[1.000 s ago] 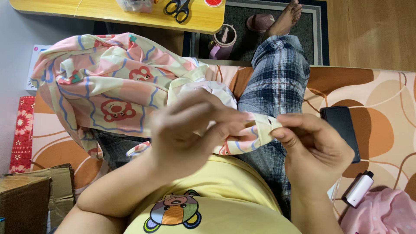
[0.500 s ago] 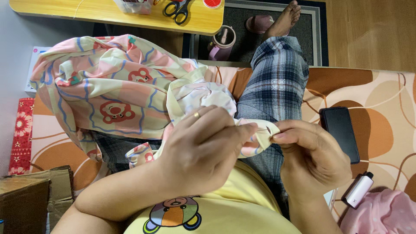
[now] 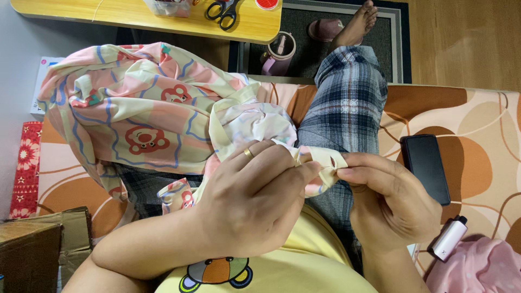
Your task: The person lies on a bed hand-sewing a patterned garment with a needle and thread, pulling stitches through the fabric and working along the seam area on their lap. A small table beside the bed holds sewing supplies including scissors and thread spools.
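Since half a second ago, both hands have shifted only slightly, still joined over the lap. Seen from the head camera, the left hand (image 3: pixel 255 203) pinches a folded edge of the patterned cloth (image 3: pixel 146 114) between thumb and fingers, and the right hand (image 3: pixel 391 201) pinches the same strip just beside it, fingertips nearly touching. The rest of the cloth is bunched over the left knee (bear prints showing). A black phone (image 3: pixel 426 168) lies on the patterned cushion (image 3: pixel 477 119) near the right hand, with a small white cylinder (image 3: pixel 448 239) below it. Scissors (image 3: pixel 222 11) rest on the yellow table (image 3: pixel 135 16) beyond; a pink mug (image 3: pixel 277 54) stands on the floor. What the fingers hold inside the fold is hidden. A cardboard box (image 3: pixel 32 249) is cut off at the lower left edge.
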A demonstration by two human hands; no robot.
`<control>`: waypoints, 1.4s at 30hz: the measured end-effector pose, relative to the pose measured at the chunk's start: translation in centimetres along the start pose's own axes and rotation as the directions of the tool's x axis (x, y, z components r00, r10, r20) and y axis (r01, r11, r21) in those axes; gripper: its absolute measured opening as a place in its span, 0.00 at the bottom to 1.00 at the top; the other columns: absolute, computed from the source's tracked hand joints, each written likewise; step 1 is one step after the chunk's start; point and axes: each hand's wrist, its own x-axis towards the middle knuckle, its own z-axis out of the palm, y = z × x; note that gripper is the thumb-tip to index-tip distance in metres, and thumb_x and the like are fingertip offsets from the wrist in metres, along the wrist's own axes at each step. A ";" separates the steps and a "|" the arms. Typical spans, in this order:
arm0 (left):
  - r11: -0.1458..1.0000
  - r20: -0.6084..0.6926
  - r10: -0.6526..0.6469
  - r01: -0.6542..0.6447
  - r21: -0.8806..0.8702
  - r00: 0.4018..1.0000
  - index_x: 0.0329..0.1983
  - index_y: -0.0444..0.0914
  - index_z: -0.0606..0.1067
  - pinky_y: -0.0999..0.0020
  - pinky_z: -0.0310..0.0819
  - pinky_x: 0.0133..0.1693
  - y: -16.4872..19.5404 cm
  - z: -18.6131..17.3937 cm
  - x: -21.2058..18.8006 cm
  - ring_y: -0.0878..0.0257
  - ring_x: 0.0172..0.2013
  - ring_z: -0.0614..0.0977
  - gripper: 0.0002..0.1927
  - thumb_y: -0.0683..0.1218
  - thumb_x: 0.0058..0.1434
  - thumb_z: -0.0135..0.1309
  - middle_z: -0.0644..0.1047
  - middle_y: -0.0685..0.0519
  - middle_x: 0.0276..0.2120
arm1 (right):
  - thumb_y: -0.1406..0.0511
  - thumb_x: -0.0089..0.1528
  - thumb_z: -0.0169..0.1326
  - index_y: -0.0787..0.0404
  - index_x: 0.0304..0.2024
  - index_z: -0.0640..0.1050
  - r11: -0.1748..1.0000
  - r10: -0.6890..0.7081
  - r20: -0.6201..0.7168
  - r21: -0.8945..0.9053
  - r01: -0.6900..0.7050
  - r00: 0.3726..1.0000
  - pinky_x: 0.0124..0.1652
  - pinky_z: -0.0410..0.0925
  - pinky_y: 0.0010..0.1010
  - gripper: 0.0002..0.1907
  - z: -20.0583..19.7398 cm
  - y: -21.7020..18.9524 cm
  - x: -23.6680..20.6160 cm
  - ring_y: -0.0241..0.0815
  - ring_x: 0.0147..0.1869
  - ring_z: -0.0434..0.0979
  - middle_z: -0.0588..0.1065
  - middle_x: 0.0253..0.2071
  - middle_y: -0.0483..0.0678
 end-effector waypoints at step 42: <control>0.997 0.008 -0.047 0.047 -0.053 0.999 0.53 0.32 0.77 0.61 0.72 0.42 -0.3 0.7 -0.6 0.57 0.37 0.76 0.17 0.36 0.59 0.61 0.71 0.51 0.37 | 0.80 0.61 0.65 0.66 0.36 0.80 1.000 -0.019 -0.038 -0.014 0.019 0.999 0.36 0.70 0.19 0.08 0.3 0.5 -0.2 0.36 0.34 0.80 0.81 0.38 0.55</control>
